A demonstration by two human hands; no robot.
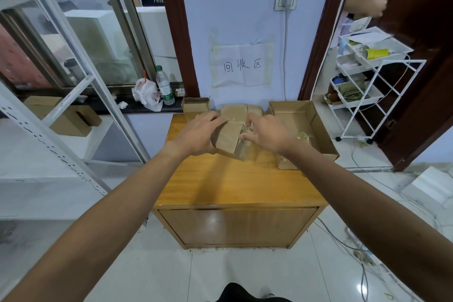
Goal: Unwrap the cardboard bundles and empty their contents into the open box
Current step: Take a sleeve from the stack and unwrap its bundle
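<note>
Left hand [199, 133] clamps cardboard bundle [229, 138] mid-cabinet top [220, 184], toward back edge; right hand [266, 133] fingers pinch its clear wrap. Open box [316, 120] at right back corner.

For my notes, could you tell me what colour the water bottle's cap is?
Green, seen in the head view: bottle cap.

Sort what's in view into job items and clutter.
Job: cardboard bundle held by left hand and right hand; open box; more bundles.
Clutter: water bottle, plastic bag, wire rack.
</note>
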